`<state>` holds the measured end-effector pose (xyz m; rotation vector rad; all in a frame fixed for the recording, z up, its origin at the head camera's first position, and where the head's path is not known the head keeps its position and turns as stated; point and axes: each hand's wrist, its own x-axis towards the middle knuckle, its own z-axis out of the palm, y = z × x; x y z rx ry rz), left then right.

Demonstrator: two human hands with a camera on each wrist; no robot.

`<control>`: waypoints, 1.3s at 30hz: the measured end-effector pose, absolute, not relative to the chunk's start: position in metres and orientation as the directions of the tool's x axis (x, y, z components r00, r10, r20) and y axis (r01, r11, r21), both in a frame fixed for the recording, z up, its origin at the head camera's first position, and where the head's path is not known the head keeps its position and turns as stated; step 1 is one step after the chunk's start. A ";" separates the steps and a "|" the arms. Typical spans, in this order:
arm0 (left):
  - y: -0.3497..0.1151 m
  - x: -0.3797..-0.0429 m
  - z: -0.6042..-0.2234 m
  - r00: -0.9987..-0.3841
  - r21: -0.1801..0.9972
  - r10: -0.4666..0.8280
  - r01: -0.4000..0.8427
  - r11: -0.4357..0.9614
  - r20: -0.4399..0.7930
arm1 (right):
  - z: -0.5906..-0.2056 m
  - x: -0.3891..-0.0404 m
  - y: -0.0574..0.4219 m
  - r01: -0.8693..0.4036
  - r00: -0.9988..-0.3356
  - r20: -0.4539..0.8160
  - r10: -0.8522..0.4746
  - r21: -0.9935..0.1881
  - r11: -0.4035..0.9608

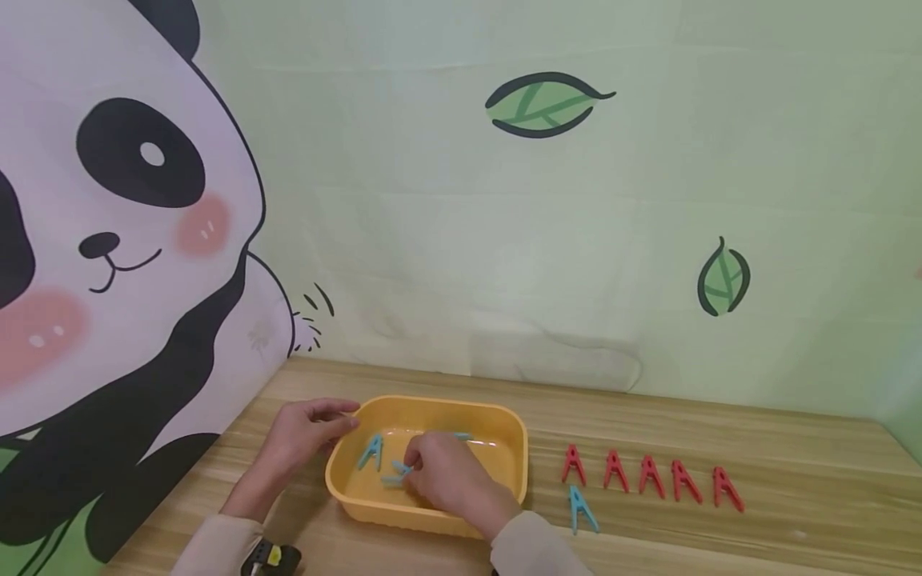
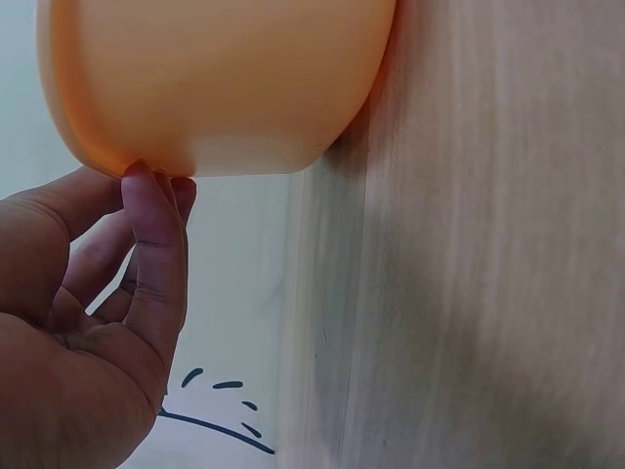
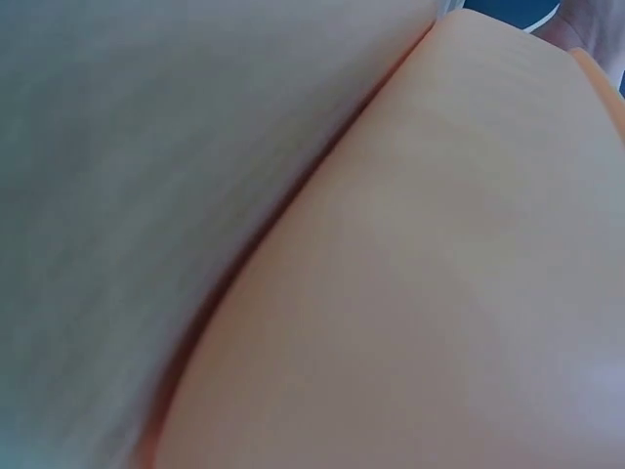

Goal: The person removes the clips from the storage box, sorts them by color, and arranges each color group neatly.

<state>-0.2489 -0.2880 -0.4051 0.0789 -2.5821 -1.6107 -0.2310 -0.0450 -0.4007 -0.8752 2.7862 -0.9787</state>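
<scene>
A yellow plastic basin [image 1: 432, 520] stands on the wooden table, with several blue clothespins inside. At its left end, my left hand [image 1: 306, 432] holds the rim between thumb and fingers; the left wrist view shows the fingertips meeting the basin's edge [image 2: 225, 147]. My right hand [image 1: 450, 472] reaches down into the basin with bent fingers, against a blue clothespin [image 1: 394, 474] that pokes out beside them. Its fingertips are hidden, so a grip cannot be confirmed. Another blue clothespin [image 1: 371, 452] lies left of that hand. Only the basin's outer wall [image 3: 410, 293] fills the right wrist view.
Right of the basin, several red clothespins [image 1: 648, 477] lie in a row on the table [image 1: 792, 528]. One blue clothespin [image 1: 580, 509] lies below the leftmost red one. Behind stands a pale green backdrop [image 1: 403, 240] with a printed panda and leaves.
</scene>
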 end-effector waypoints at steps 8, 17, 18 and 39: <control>-0.288 -0.249 -0.406 -0.993 0.899 -0.099 0.009 0.437 0.058 | -0.389 -0.227 -0.026 -0.542 -0.809 0.220 -0.545 -0.635 0.550; -0.288 -0.249 -0.407 -0.992 0.898 -0.111 0.000 0.441 0.055 | -0.373 -0.219 0.011 -0.588 -0.779 0.290 -0.556 -0.645 0.487; -0.288 -0.249 -0.407 -0.992 0.897 -0.110 0.001 0.442 0.056 | -0.373 -0.218 0.016 -0.598 -0.773 0.304 -0.558 -0.643 0.478; -0.286 -0.249 -0.407 -0.992 0.897 -0.117 -0.006 0.441 0.051 | -0.357 -0.216 0.125 -0.539 -0.811 0.279 -0.514 -0.699 0.470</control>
